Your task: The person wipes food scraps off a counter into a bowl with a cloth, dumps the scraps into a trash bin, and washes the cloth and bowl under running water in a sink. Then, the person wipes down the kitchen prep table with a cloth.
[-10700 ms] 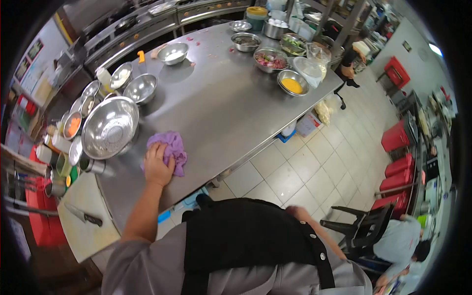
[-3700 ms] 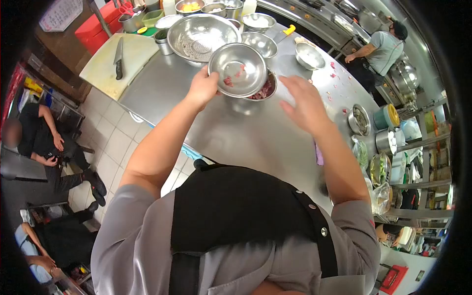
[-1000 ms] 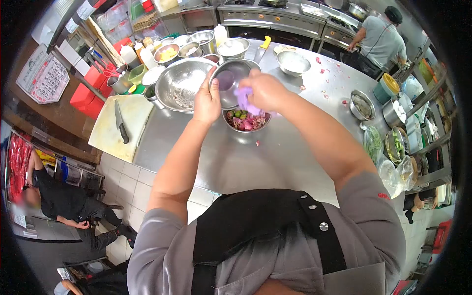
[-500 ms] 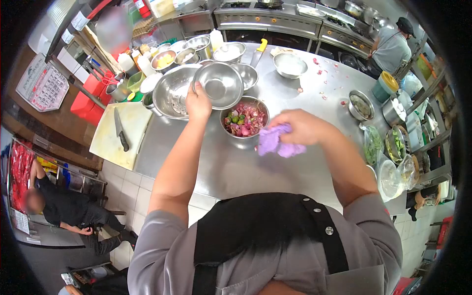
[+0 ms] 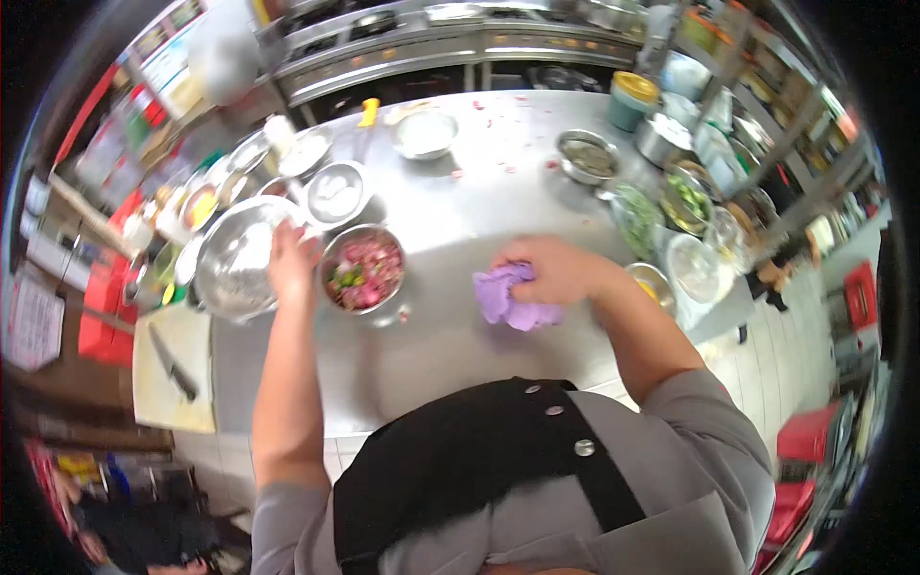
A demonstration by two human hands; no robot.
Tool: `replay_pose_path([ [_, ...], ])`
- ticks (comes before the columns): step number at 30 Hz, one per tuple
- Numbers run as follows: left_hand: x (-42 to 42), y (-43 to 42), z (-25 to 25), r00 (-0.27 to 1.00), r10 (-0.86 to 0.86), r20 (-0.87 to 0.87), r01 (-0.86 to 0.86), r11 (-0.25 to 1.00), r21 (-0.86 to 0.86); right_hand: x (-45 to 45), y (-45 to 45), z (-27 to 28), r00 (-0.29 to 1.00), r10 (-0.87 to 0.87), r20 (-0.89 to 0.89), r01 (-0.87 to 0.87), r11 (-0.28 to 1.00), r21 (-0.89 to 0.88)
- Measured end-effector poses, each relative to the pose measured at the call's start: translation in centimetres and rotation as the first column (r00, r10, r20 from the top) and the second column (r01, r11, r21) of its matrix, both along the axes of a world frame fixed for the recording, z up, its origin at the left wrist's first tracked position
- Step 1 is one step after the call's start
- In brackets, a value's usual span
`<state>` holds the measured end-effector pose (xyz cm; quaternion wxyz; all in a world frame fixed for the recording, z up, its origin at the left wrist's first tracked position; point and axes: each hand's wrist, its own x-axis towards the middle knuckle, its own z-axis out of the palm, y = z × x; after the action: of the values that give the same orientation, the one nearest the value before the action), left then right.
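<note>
My right hand [image 5: 551, 273] grips a crumpled purple cloth [image 5: 503, 295] over the steel table. My left hand [image 5: 293, 261] has its fingers apart, somewhat blurred, and holds nothing. It hovers between a large steel bowl [image 5: 225, 278] and a smaller bowl [image 5: 333, 284] of chopped reddish onion with some green pieces. Whether the fingertips touch the large bowl's rim, I cannot tell. Just beyond the hand stands a shiny steel bowl [image 5: 335, 195].
A white cutting board [image 5: 196, 355] with a knife [image 5: 172, 364] lies at the left edge. A yellow-handled knife [image 5: 369, 113] and a steel bowl [image 5: 425, 134] are at the back. Bagged greens [image 5: 634, 218] and a bowl of dark contents [image 5: 587, 156] stand at right.
My left hand has let go of the steel bowl, which now sits behind the onion bowl. My right hand still holds the cloth. The whole view has turned to the right.
</note>
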<state>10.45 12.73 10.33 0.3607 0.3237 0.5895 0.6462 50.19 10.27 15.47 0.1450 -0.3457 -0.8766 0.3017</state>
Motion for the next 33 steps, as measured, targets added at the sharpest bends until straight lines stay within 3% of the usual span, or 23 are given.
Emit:
replay_pose_path([
  [4, -1.9, -5.1, -2.6, 0.987, 0.080, -0.137, -0.070, 0.995, 0.075, 2.0, 1.7, 1.1, 0.977, -0.213, 0.029, 0.209, 0.971, 0.120],
  [8, -5.6, -9.0, -8.0, 0.956, 0.092, -0.278, -0.099, 0.995, -0.011, 2.5, 3.0, 0.2, 0.951, -0.306, -0.039, 0.308, 0.951, 0.038],
  [11, -7.4, -10.9, -11.9, 0.672, 0.158, -0.723, -0.263, 0.964, -0.034, 2.4, 3.9, -3.1, 0.967, -0.254, 0.035, 0.251, 0.964, 0.083],
  [13, -7.7, -12.7, -14.1, 0.485, 0.132, -0.864, -0.251, 0.968, 0.007, 2.9, 5.0, -5.6, 0.957, -0.229, 0.176, 0.205, 0.969, 0.141],
  [14, -7.7, -13.0, -15.0, 0.381, 0.119, -0.917, -0.238, 0.971, 0.027, 3.4, 6.2, -6.7, 0.930, -0.328, 0.167, 0.312, 0.943, 0.115],
  [16, -5.0, -13.6, -12.1, 0.353, -0.001, -0.936, -0.292, 0.950, -0.111, 5.3, 9.8, -8.1, 0.839, -0.522, 0.156, 0.518, 0.853, 0.067],
  [19, -3.5, -13.4, -11.3, 0.348, -0.045, -0.936, -0.305, 0.939, -0.159, 8.6, 13.7, -9.3, 0.662, -0.706, 0.253, 0.539, 0.682, 0.494],
  [22, -3.5, -13.1, -11.3, 0.306, -0.028, -0.952, -0.306, 0.944, -0.126, 11.2, 16.3, -10.5, 0.589, -0.797, 0.136, 0.556, 0.521, 0.647],
  [30, -3.2, -13.0, -11.1, 0.331, -0.077, -0.941, -0.357, 0.912, -0.200, 13.7, 21.8, -11.9, 0.576, -0.796, 0.186, 0.573, 0.555, 0.603],
  [33, -2.9, -12.9, -10.9, 0.293, -0.042, -0.955, -0.348, 0.926, -0.147, 14.9, 23.1, -12.2, 0.578, -0.792, 0.196, 0.551, 0.557, 0.622],
])
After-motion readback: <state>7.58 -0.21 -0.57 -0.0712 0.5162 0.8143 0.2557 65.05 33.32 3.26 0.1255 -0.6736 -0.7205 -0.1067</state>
